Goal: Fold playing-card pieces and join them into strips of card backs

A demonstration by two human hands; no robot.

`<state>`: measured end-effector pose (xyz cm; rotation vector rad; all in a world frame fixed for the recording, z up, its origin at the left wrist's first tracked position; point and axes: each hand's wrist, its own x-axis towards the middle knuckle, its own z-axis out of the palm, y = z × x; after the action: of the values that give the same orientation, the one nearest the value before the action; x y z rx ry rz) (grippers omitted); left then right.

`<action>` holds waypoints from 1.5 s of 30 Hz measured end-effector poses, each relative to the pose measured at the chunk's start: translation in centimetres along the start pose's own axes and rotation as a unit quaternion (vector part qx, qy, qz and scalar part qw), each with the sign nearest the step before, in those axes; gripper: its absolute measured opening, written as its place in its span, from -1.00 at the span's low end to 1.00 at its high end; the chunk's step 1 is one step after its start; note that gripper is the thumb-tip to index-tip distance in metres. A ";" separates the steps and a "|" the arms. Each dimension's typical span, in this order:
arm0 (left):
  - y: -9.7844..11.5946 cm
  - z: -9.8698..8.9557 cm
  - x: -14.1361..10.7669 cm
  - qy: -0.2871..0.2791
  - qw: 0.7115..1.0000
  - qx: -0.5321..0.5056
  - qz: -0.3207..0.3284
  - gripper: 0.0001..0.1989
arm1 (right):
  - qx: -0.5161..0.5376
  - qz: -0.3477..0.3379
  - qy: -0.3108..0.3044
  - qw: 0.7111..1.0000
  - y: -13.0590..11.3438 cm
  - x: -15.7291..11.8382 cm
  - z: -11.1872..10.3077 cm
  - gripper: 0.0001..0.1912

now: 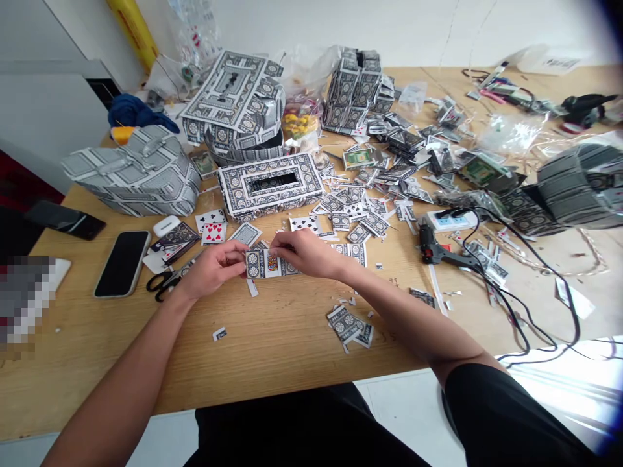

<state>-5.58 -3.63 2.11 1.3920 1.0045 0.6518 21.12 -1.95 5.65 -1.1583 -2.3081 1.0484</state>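
A strip of joined playing-card pieces point(255, 265) lies low over the table between my hands, patterned backs mostly up, with a coloured court-card piece showing near its middle. My left hand point(217, 267) pinches its left end. Fingers bent down, my right hand point(309, 253) grips the strip by the court-card piece and covers part of it. Just behind stand a card-covered box with a slot point(272, 183) and a few loose playing cards point(213, 233). Black-handled scissors point(168, 280) lie left of my left hand, partly under a card packet point(174, 243).
Two phones point(121, 264) lie at the left. A glue gun point(440, 253) with black cables point(516, 318) rests at the right beside a power strip point(452, 220). Card-woven bags point(139, 172) and heaps of folded card pieces point(403, 143) fill the back. Card scraps point(348, 326) lie in front.
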 end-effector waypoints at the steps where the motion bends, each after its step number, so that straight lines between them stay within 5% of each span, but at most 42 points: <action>1: 0.1 0.2 0.0 -0.005 1.000 0.004 -0.001 -0.63 | -0.005 0.002 -0.001 1.000 0.0 0.0 0.1 -0.80; 9: 0.5 0.4 -0.2 -0.003 1.000 0.010 0.024 -0.56 | 0.017 0.033 -0.019 0.999 0.5 0.0 -0.6 -0.74; 17: 0.5 0.0 -0.4 -0.012 0.997 0.054 0.053 -0.41 | -0.060 0.070 -0.135 0.987 1.3 -0.5 -1.8 -0.21; 31: -0.4 0.7 -0.2 0.040 0.991 0.116 0.053 -0.31 | -0.091 -0.010 -0.078 0.993 0.9 -0.3 -0.5 -0.57; 40: -0.5 1.5 -0.2 0.048 0.987 0.145 0.054 -0.31 | -0.097 0.004 -0.087 0.991 0.7 -0.4 -0.2 -0.45; 45: -0.1 1.6 -0.1 0.068 0.947 0.290 0.121 -0.40 | -0.116 0.007 -0.089 0.989 0.6 -0.6 -0.5 -0.36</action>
<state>-4.24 -4.53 1.83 2.0333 1.2042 0.6643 22.07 -1.94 5.49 -1.2099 -2.6221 0.9405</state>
